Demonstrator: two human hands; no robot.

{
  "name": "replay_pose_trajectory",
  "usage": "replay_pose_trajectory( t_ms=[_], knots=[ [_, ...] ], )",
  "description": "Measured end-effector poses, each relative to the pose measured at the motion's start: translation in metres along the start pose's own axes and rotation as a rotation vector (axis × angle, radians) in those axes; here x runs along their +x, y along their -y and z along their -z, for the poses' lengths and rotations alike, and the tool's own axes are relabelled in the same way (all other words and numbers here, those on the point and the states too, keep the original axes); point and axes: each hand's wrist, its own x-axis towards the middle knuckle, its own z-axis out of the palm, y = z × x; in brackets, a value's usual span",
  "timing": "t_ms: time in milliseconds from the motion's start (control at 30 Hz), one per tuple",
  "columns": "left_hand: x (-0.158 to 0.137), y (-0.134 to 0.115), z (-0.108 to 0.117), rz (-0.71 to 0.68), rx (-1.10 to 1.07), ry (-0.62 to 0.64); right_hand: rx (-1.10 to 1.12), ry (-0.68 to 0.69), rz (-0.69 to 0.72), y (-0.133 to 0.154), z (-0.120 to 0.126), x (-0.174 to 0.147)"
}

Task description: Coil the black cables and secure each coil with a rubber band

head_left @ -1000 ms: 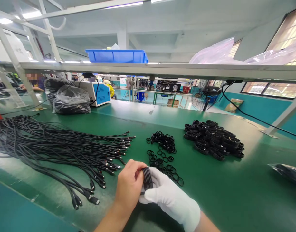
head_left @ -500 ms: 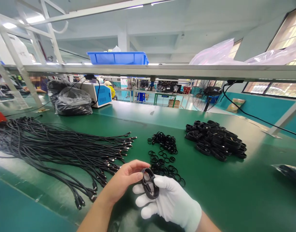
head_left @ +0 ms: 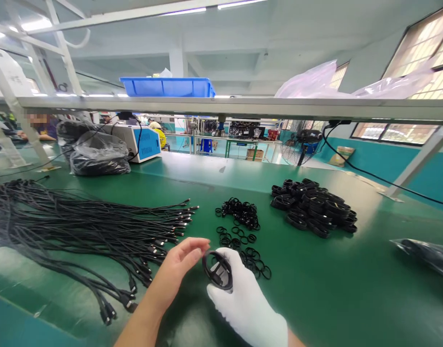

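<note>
A coiled black cable (head_left: 206, 270) is in my right hand (head_left: 243, 294), which wears a white glove and has its thumb and fingers closed around the coil's right side. Cable plugs show inside the loop. My bare left hand (head_left: 178, 262) is beside the coil's upper left, fingers stretched out and thumb slightly apart; whether the fingertips touch the coil is hard to tell. Just behind the hands lie loose black rubber rings (head_left: 253, 260), with a denser heap of rings (head_left: 240, 212) farther back.
Many straight black cables (head_left: 98, 221) spread over the left of the green table (head_left: 315, 289). A pile of coiled cables (head_left: 315, 207) sits at right, a plastic bag (head_left: 423, 255) at the far right. Behind are a bagged bundle (head_left: 100, 154), a blue-white machine (head_left: 145, 142) and an overhead shelf (head_left: 243, 105).
My left fingers have come off the coil to its upper left. My right hand has turned and closed more fully around the coil. The whole view has shifted slightly.
</note>
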Motion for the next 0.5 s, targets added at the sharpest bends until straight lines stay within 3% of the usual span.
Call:
replay_pose_trajectory(
  t_ms=[167, 300, 400, 500],
  knots=[
    [-0.001, 0.003, 0.007, 0.1, 0.125, -0.125, -0.054, -0.278, 0.03, 0.004, 0.025, 0.016],
    [0.003, 0.004, 0.003, 0.136, 0.179, -0.181, -0.368, -0.548, -0.026, -0.011, 0.09, 0.06],
    [0.007, 0.006, -0.005, 0.104, 0.243, -0.178, -0.519, -0.665, -0.138, -0.034, 0.149, 0.091],
    [0.009, 0.011, -0.01, 0.068, 0.335, -0.128, -0.684, -0.734, -0.24, -0.054, 0.19, 0.113]
  ],
)
